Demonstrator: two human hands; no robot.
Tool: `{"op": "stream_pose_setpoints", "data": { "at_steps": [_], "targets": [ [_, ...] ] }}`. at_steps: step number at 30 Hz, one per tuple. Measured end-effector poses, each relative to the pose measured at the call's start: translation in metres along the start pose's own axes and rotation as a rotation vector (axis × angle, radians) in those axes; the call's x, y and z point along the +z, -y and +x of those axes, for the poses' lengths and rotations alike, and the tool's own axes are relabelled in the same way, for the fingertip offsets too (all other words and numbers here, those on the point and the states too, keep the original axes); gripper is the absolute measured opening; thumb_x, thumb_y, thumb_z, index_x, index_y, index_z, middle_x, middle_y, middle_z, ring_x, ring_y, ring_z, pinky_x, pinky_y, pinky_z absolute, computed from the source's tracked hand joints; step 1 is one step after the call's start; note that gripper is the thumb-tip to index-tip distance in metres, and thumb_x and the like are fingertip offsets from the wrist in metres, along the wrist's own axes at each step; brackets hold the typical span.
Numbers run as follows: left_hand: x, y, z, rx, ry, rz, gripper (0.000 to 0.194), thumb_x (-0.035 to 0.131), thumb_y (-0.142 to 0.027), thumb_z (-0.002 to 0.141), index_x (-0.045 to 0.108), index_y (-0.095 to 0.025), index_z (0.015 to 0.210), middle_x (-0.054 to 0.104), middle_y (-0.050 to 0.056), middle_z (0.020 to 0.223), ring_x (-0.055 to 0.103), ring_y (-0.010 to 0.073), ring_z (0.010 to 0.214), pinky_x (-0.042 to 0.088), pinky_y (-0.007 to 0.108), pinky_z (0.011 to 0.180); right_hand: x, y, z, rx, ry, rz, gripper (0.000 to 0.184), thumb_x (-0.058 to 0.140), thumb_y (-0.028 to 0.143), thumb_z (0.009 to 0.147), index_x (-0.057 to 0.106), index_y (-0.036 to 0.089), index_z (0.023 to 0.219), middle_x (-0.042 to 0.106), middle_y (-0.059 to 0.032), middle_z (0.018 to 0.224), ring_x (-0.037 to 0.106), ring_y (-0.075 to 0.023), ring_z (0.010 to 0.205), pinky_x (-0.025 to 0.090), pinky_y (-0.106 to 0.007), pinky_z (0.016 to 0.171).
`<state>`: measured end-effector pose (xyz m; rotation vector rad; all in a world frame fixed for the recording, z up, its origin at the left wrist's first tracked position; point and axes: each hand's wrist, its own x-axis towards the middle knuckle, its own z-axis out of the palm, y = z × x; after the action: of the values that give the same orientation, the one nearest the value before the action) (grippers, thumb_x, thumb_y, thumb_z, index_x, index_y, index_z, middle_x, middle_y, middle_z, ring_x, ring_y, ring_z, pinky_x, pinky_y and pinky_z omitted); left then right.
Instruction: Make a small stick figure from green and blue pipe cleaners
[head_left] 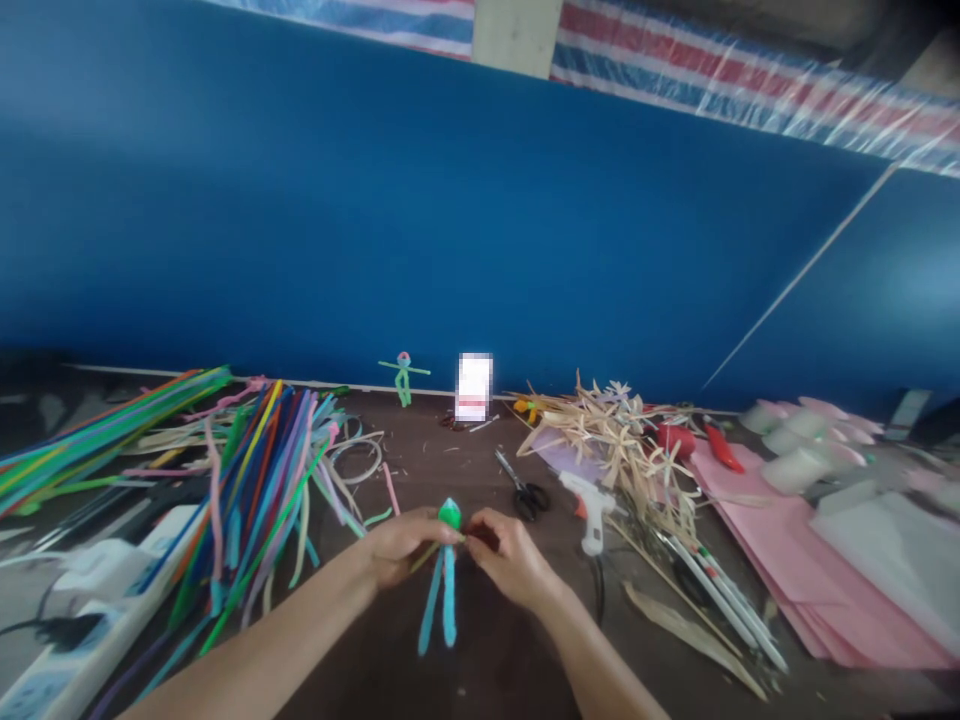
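Observation:
Between my two hands is a small pipe-cleaner figure (449, 590) with a green head and two light-blue legs hanging down. My left hand (401, 545) pinches it just below the head, and a yellowish-green strand shows under the fingers. From the other side, my right hand (506, 550) has its fingertips closed at the figure's side, on what looks like its short arm; the exact grip is partly hidden. Farther back, a finished-looking green pipe-cleaner figure (404, 385) stands upright against the blue wall.
Bundles of coloured pipe cleaners (262, 480) and a power strip (97, 625) lie left. Black-handled scissors (529, 498), a white glue gun (592, 510), dried straw flowers (615, 430) and pink sheets (787, 580) lie right. A blurred-out bright upright panel (474, 385) stands at the back.

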<state>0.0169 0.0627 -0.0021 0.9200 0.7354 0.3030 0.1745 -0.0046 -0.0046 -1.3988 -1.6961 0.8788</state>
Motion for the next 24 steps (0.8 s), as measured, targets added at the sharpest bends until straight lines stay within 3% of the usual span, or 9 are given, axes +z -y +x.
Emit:
{"op": "stream_pose_setpoints", "data": {
  "at_steps": [5,8,12,18,21,24],
  "targets": [
    [0.002,-0.009,-0.006,0.010,0.044,0.242,0.007,0.063,-0.015,0.049,0.056,-0.014,0.053,0.050,-0.004,0.048,0.042,0.0086,0.049,0.033,0.021,0.051,-0.009,-0.004,0.005,0.170,0.355,0.171,0.013,0.049,0.021,0.073,0.059,0.014,0.071,0.051,0.0046,0.051,0.046,-0.0067,0.043,0.035,-0.016,0.042],
    [0.003,-0.015,-0.008,0.058,0.010,0.430,0.009,0.063,-0.014,0.048,0.056,-0.013,0.054,0.052,-0.005,0.051,0.043,0.0090,0.053,0.033,0.020,0.054,-0.014,-0.002,0.011,0.158,0.404,0.171,0.011,0.049,0.016,0.069,0.060,0.014,0.066,0.049,0.0056,0.048,0.045,-0.0063,0.043,0.035,-0.016,0.044],
    [0.002,-0.025,-0.009,0.126,0.047,0.768,0.007,0.058,-0.020,0.054,0.055,-0.014,0.052,0.048,-0.006,0.046,0.041,0.0092,0.047,0.028,0.020,0.047,-0.019,0.004,0.020,0.105,0.473,0.022,0.016,0.050,0.023,0.071,0.062,0.014,0.066,0.048,0.0055,0.046,0.044,-0.0069,0.042,0.032,-0.016,0.043],
    [0.001,-0.025,-0.011,0.195,-0.099,1.057,0.012,0.053,-0.019,0.053,0.048,-0.016,0.043,0.039,-0.006,0.039,0.035,0.0080,0.041,0.019,0.021,0.042,-0.015,0.014,0.027,0.005,0.307,-0.362,0.010,0.053,0.016,0.063,0.063,0.016,0.066,0.060,0.0019,0.060,0.053,-0.0121,0.058,0.030,-0.018,0.048],
    [0.002,-0.018,-0.009,0.281,-0.290,1.127,0.015,0.054,-0.018,0.051,0.044,-0.017,0.040,0.034,-0.005,0.038,0.034,0.0093,0.041,0.017,0.022,0.045,-0.008,0.020,0.023,0.002,0.231,-0.573,0.009,0.053,0.015,0.062,0.061,0.017,0.067,0.063,-0.0015,0.064,0.056,-0.0151,0.061,0.030,-0.021,0.051],
    [0.002,-0.011,-0.005,0.390,-0.455,1.120,0.012,0.055,-0.019,0.051,0.047,-0.019,0.042,0.041,-0.002,0.042,0.039,0.0125,0.047,0.019,0.023,0.048,0.000,0.027,0.017,0.048,0.086,-0.727,0.011,0.051,0.015,0.066,0.059,0.017,0.073,0.064,-0.0049,0.071,0.058,-0.0175,0.065,0.032,-0.023,0.055]
  ]
}}
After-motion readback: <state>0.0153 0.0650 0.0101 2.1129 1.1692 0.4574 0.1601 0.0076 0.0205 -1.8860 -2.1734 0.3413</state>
